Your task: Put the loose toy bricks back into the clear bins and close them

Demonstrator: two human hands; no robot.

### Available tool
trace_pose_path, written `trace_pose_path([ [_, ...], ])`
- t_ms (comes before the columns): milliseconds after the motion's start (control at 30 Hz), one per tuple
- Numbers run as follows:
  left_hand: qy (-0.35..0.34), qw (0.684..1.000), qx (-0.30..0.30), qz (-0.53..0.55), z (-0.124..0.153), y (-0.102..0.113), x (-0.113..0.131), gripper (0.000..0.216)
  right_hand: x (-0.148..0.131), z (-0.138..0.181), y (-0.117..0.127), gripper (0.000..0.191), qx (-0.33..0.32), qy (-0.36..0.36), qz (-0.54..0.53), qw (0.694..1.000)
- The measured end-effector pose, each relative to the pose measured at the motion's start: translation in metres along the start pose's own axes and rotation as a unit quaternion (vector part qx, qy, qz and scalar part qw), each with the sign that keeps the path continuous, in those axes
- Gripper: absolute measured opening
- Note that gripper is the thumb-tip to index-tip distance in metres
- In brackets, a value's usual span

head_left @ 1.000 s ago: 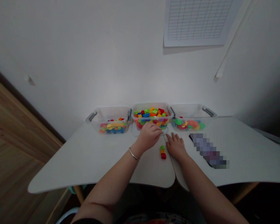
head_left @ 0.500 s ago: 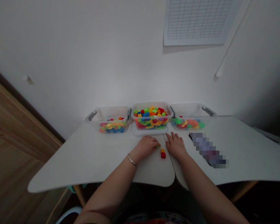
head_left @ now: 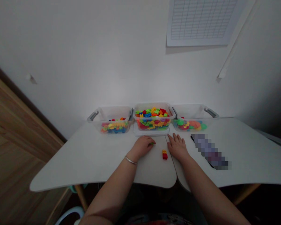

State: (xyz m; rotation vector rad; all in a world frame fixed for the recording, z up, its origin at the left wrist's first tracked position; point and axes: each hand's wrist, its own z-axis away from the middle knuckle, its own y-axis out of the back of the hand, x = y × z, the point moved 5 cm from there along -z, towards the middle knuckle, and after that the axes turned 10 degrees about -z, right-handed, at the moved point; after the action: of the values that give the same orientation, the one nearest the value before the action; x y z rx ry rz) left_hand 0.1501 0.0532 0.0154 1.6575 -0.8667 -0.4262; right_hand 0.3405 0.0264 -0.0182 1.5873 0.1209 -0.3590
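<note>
My left hand [head_left: 144, 146], with a bracelet at the wrist, is closed on a small green building block [head_left: 152, 143], mostly hidden by the fingers, just above or on the white table. To its right, on the tabletop, stand a red block [head_left: 165, 156] and a yellow block [head_left: 164, 152], touching each other. My right hand [head_left: 178, 147] lies flat on the table with its fingers spread, beside those two blocks and holding nothing.
A clear box [head_left: 154, 121] full of colourful blocks stands on a lid [head_left: 151, 132] by the wall. Clear boxes with toy pieces flank it, one left [head_left: 114, 125], one right [head_left: 189, 122]. A blurred-out flat object [head_left: 209, 152] lies right of my right hand.
My left hand has drawn a little to the left with the green block, away from the red and yellow blocks. My right hand stays in place.
</note>
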Motion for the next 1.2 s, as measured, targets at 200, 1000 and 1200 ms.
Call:
trace_pose_path([
  [200,0.024,0.983,0.146,0.108,-0.006,0.024,-0.001,0.012,0.002,-0.002,-0.002,0.055,0.008,0.005,0.001,1.0],
  [1000,0.215,0.943,0.252,0.015,-0.068,0.099,-0.028,0.011,0.002,-0.001,0.001,0.055,-0.007,0.006,-0.003,1.0],
  [1200,0.245,0.952,0.175,-0.052,-0.078,0.099,-0.026,0.028,0.002,-0.002,0.0,0.055,0.003,0.008,-0.009,1.0],
])
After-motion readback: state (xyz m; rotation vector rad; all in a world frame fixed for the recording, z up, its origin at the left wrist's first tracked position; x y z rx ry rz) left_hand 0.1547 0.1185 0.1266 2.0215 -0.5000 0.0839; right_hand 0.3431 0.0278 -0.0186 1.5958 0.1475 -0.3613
